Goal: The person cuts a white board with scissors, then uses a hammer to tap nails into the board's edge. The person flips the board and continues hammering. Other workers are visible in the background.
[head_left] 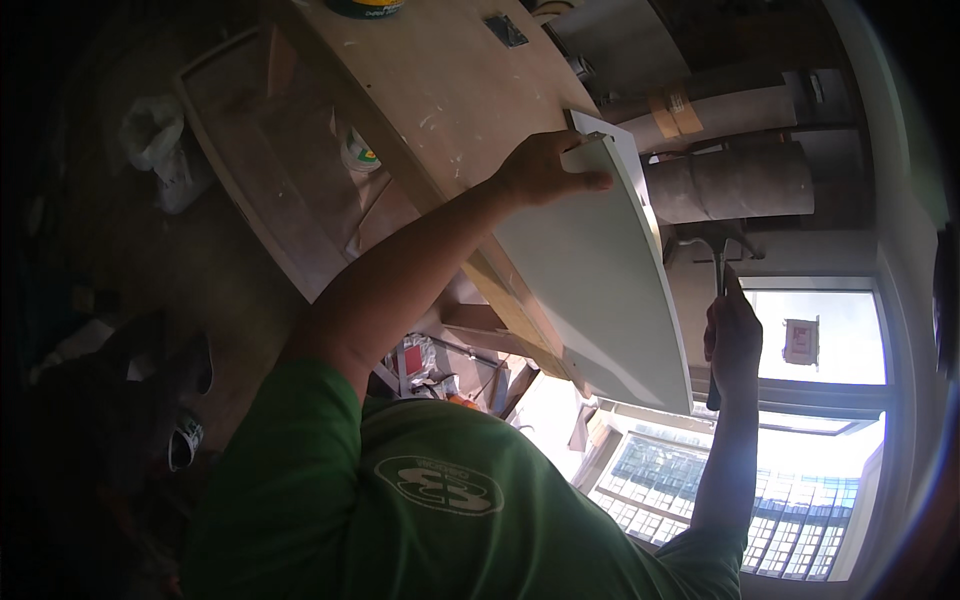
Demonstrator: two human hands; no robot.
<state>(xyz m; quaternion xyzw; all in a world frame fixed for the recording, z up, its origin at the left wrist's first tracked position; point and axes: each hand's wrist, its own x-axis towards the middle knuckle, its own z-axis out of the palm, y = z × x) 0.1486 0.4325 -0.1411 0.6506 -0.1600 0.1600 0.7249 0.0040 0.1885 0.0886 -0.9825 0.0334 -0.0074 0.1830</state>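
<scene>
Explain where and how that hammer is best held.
The hammer is probably best gripped by its handle, coming from the right: the board lies to its left in this view. The handle is long and slim, so a hand can wrap around it, clear of the wide head. The right hand grips it there.

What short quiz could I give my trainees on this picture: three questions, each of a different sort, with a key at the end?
1. Open question: which tool is in the person's right grip?
2. True or false: the left grip touches nothing.
3. Multiple choice: the person's shirt is (A) blue, (B) green or (C) red?

Key: 1. A hammer. 2. False; it is on the edge of the white panel. 3. B.
</scene>
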